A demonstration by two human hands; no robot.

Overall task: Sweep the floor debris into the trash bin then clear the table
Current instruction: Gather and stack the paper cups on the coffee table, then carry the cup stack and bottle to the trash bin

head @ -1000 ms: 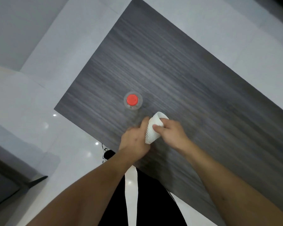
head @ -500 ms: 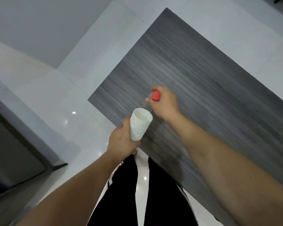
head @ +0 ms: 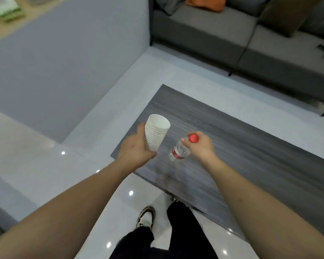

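My left hand (head: 137, 150) wraps the cup stack (head: 156, 132), right hand (head: 201, 147) pinches the bottle (head: 180, 151) by its red cap (head: 193, 138); it could swing and slip.

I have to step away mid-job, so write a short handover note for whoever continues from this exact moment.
Left hand: closed around the stack of white paper cups, held upright above the table's near corner.
Right hand: gripping the water bottle at its red cap; the bottle hangs tilted, apparently off the dark wood table.
Done: both items are in hand, and the visible tabletop has nothing else on it.
Left: carry the cups and bottle away. No trash bin or floor debris is in view, so the sweeping cannot be judged.
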